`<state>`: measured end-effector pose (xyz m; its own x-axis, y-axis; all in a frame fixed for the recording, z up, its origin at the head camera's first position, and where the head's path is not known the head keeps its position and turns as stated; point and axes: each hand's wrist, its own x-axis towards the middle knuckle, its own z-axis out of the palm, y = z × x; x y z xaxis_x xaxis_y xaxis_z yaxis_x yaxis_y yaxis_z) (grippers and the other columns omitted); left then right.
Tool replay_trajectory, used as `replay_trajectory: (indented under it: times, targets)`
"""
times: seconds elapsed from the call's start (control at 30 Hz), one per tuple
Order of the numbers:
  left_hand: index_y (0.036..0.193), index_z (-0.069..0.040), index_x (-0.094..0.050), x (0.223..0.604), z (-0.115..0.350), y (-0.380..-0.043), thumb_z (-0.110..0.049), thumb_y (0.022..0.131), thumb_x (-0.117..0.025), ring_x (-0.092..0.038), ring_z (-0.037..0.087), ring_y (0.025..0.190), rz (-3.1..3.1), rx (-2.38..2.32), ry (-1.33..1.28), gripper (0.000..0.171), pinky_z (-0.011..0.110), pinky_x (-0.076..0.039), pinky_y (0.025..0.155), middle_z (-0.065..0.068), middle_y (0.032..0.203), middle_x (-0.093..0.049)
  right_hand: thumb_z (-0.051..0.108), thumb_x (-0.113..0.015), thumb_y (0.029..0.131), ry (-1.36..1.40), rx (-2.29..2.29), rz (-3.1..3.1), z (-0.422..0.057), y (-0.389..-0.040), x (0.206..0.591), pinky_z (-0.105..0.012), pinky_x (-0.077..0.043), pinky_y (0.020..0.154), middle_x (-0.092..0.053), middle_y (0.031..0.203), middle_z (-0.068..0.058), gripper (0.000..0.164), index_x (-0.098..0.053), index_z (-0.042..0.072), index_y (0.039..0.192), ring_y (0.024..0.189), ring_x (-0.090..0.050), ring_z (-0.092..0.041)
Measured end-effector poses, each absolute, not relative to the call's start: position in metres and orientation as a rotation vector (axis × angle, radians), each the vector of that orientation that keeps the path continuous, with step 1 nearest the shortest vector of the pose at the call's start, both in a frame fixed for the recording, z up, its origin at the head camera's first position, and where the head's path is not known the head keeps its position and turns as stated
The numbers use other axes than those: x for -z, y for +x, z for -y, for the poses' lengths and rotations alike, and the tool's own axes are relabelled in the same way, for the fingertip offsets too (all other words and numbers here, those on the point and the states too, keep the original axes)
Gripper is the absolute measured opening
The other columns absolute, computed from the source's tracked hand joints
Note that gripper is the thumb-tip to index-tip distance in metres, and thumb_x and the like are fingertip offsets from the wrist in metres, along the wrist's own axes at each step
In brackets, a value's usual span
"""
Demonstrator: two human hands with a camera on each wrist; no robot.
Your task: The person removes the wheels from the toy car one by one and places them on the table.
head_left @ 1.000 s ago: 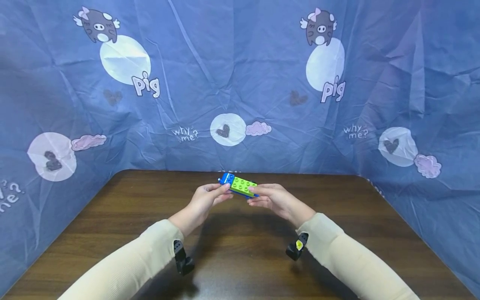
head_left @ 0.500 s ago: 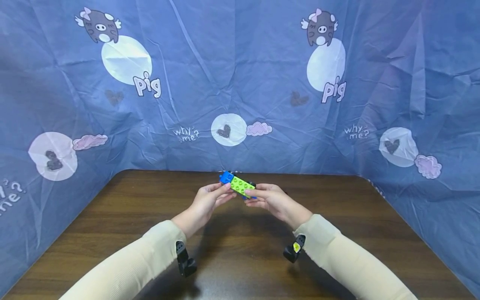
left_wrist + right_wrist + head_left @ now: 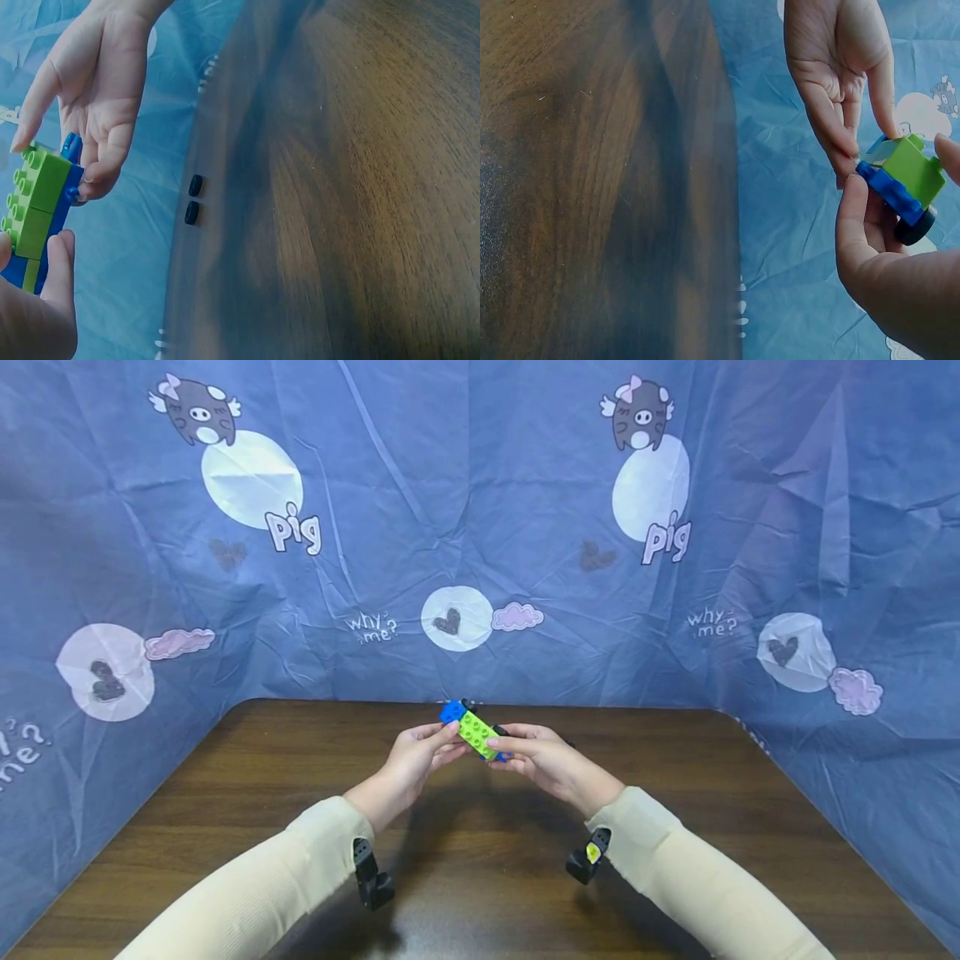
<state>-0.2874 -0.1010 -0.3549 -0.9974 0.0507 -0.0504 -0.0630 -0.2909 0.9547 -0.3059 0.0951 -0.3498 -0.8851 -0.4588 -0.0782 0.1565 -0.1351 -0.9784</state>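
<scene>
A toy car made of building bricks is held up over the table between both hands, tilted down to the right. It has studded lime-green bricks on a blue base and a blue front end. My left hand pinches the front end, thumb on top. With thumb and fingers my right hand grips the rear. A black wheel sits on one side of the base. On the side facing the left wrist camera, a bare blue axle stub sticks out near the right fingertips.
Two loose black wheels lie on the brown wooden table near its edge in the left wrist view. A blue printed cloth hangs around the back and sides.
Between both hands the toy car has turned clockwise in the head view, its rear swinging nearer. Black wheels on its far side have come into sight. Both hands keep their hold.
</scene>
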Motion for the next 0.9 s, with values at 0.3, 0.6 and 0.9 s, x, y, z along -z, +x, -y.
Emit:
replay_trajectory:
  times: [0.3,0.6,0.9]
  targets:
    - [0.128,0.021,-0.046,0.354,0.101,-0.286,-0.008,0.1,-0.051,-0.069,0.013,0.078,-1.952,-2.41,0.002,0.04,0.035,-0.055,0.085,0.037,0.118,-0.059,0.0,-0.061,0.089,-0.311,2.059,-1.814,-0.088,-0.305,0.352,-0.033,-0.053,0.09,-0.059,0.106,-0.009,0.04,-0.047,-0.01,0.125,0.091,-0.063,-0.014]
    - [0.131,0.02,-0.042,0.347,0.09,-0.285,-0.009,0.103,-0.045,-0.07,0.027,0.091,-2.024,-2.367,-0.082,0.041,0.039,-0.053,0.091,0.037,0.12,-0.059,0.0,-0.063,0.088,-0.262,2.105,-1.86,-0.079,-0.301,0.351,-0.043,-0.044,0.105,-0.058,0.113,-0.011,0.048,-0.045,-0.01,0.131,0.094,-0.062,-0.012]
    - [0.135,0.013,-0.042,0.346,0.09,-0.285,-0.019,0.101,-0.05,-0.061,0.027,0.114,-2.063,-2.255,0.028,0.048,0.042,-0.043,0.105,0.027,0.129,-0.056,0.003,-0.062,0.091,-0.325,2.059,-1.877,-0.081,-0.296,0.349,-0.04,-0.043,0.106,-0.062,0.123,-0.014,0.045,-0.049,-0.01,0.132,0.091,-0.066,-0.012]
